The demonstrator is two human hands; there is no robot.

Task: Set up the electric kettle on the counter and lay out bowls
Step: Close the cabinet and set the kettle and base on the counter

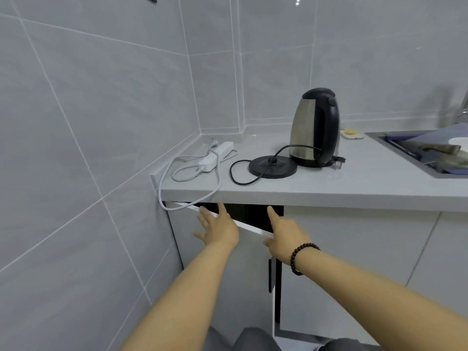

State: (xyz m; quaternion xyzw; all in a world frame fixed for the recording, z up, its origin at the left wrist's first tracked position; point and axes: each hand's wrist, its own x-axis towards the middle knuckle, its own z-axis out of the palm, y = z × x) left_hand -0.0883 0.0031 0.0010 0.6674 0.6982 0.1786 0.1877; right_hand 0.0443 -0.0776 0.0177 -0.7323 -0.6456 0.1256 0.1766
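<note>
A steel kettle (315, 127) with a black lid and handle stands on the grey counter (342, 183). Its round black base (273, 167) lies just left of it, the black cord looping across the counter. Below the counter edge, my left hand (219, 225) lies flat with spread fingers on a white cabinet door (222, 269) that stands slightly ajar. My right hand (286, 236), with a dark bead bracelet at the wrist, touches the door's top right edge, fingers apart. No bowls are in view.
A white power strip (216, 155) lies in the counter's left corner, its cable hanging over the edge. A sink (395, 150) at the right holds a cutting board and a knife. Tiled walls close off the left and back.
</note>
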